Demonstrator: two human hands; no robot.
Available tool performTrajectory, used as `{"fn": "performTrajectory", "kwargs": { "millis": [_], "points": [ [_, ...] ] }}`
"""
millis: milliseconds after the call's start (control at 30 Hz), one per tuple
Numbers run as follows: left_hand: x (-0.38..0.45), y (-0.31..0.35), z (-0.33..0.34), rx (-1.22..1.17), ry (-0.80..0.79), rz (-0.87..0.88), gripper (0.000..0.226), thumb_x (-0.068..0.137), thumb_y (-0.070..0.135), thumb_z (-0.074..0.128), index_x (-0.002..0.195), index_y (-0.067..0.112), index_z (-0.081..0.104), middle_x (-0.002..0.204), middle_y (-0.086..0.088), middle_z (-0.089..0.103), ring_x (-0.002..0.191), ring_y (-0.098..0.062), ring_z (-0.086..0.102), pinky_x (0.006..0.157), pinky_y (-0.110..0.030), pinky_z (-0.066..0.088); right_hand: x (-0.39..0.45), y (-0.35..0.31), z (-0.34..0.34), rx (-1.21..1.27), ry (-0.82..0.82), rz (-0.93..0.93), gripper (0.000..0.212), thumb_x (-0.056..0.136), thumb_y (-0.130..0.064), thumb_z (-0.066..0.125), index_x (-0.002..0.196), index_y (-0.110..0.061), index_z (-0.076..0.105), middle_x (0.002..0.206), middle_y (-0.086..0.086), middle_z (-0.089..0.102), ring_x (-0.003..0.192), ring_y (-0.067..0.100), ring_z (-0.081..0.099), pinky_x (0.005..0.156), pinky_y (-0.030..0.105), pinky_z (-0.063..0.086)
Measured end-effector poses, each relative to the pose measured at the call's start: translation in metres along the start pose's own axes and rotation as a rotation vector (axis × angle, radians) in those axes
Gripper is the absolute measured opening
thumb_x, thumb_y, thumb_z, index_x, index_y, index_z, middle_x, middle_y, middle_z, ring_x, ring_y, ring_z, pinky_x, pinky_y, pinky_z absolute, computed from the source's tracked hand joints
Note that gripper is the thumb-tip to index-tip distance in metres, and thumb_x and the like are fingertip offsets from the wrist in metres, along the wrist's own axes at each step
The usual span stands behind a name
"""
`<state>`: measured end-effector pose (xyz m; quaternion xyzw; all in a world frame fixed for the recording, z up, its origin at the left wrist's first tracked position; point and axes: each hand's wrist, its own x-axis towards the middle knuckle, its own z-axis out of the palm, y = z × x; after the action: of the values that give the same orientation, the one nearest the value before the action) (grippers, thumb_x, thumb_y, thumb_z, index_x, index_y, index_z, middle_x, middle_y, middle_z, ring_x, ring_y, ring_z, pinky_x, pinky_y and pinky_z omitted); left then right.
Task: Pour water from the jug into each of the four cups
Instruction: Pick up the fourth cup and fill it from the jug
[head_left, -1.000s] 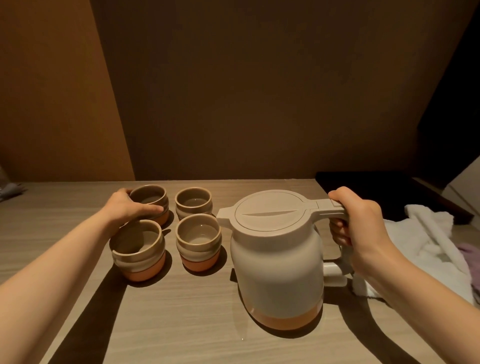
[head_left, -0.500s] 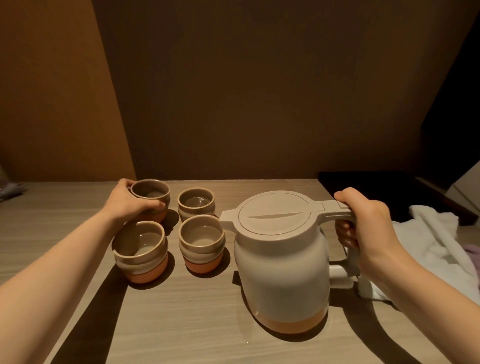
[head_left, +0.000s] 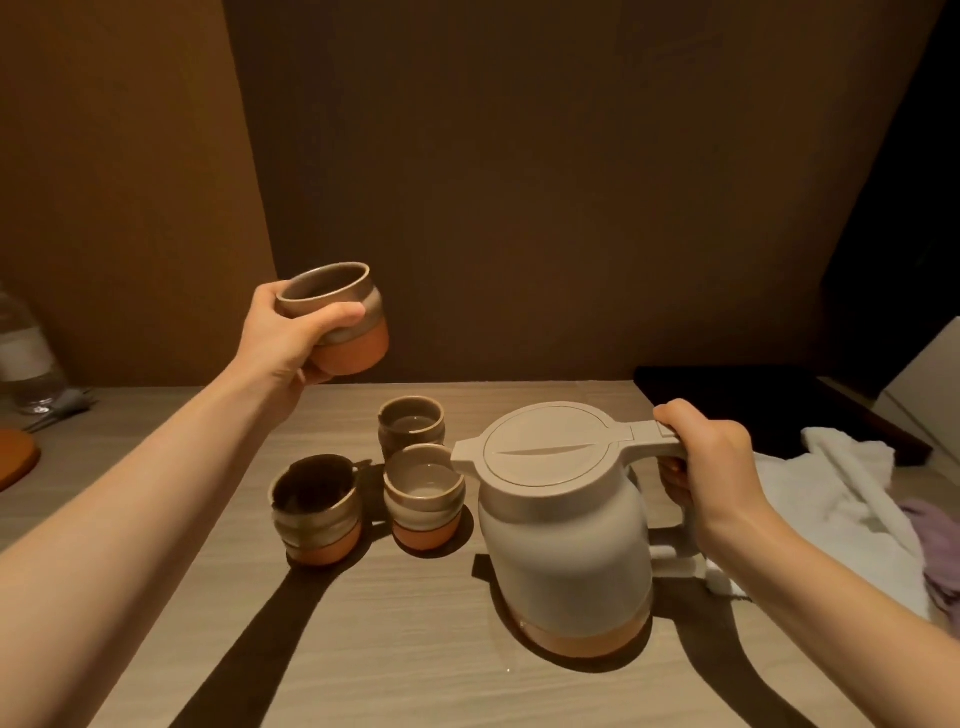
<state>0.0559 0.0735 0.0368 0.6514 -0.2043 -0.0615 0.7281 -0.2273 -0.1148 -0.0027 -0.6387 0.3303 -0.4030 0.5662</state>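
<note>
Surface (head_left: 415, 649) is carrying the jug (head_left: 566, 540), upright w/ lid shut, right hand (head_left: 711, 467) gripping its handle. Three cups (head_left: 423, 496) are sitting just left of the jug; left hand (head_left: 283, 338) is gripping the 4th cup (head_left: 337, 317), tilted, above the surface

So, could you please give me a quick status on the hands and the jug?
Left hand holds one cup aloft. Right hand grips the jug handle; jug on table. Nothing blocking.
</note>
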Motion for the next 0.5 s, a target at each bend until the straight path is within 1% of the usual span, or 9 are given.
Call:
{"fn": "performTrajectory", "kwargs": {
  "millis": [100,167,267,367,433,500],
  "points": [
    [-0.020,0.006,0.000,0.023,-0.026,0.029,0.078,0.062,0.030,0.087,0.126,0.029,0.043,0.124,0.003,0.053,0.112,-0.020,0.053,0.083,-0.043,0.054,-0.006,-0.002,0.000,-0.012,-0.007,-0.026,0.045,0.087,-0.019,0.054,0.044,-0.011,0.045,0.042,0.000,0.035,0.045,0.014,0.030,0.046,0.029,0.023],
    [-0.037,0.007,-0.002,0.079,-0.037,0.047,0.084,0.055,0.034,0.088,0.127,0.029,0.043,0.122,0.004,0.053,0.112,-0.018,0.053,0.086,-0.042,0.053,-0.011,-0.004,-0.002,-0.024,-0.018,-0.045,0.042,0.086,-0.019,0.054,0.047,-0.009,0.044,0.046,0.004,0.034,0.046,0.015,0.029,0.047,0.030,0.022],
    [-0.063,0.004,-0.005,0.134,-0.055,0.043,0.094,0.045,0.039,0.087,0.128,0.028,0.044,0.122,0.003,0.054,0.111,-0.017,0.054,0.089,-0.043,0.053,-0.019,-0.007,-0.005,-0.033,-0.030,-0.059,0.040,0.086,-0.018,0.054,0.048,-0.008,0.045,0.045,0.002,0.034,0.045,0.013,0.029,0.046,0.031,0.022],
    [-0.088,-0.001,-0.009,0.177,-0.075,0.040,0.091,0.047,0.035,0.088,0.127,0.029,0.045,0.119,0.006,0.056,0.106,-0.015,0.055,0.085,-0.037,0.053,-0.026,-0.009,-0.009,-0.041,-0.037,-0.067,0.040,0.086,-0.018,0.055,0.049,-0.007,0.045,0.044,0.001,0.034,0.045,0.013,0.029,0.046,0.031,0.022],
    [-0.104,-0.007,-0.014,0.215,-0.074,0.037,0.084,0.052,0.028,0.091,0.124,0.031,0.047,0.114,0.011,0.057,0.101,-0.009,0.055,0.080,-0.031,0.051,-0.031,-0.010,-0.009,-0.051,-0.049,-0.074,0.040,0.086,-0.019,0.054,0.050,-0.005,0.045,0.044,0.002,0.034,0.046,0.014,0.030,0.046,0.030,0.023],
    [-0.120,-0.016,-0.019,0.249,-0.085,0.027,0.080,0.053,0.024,0.092,0.120,0.032,0.049,0.110,0.015,0.058,0.099,-0.005,0.055,0.076,-0.026,0.048,-0.035,-0.010,-0.009,-0.061,-0.061,-0.080,0.042,0.087,-0.018,0.054,0.048,-0.006,0.045,0.042,0.001,0.035,0.045,0.013,0.031,0.045,0.029,0.024]
  ]
}}
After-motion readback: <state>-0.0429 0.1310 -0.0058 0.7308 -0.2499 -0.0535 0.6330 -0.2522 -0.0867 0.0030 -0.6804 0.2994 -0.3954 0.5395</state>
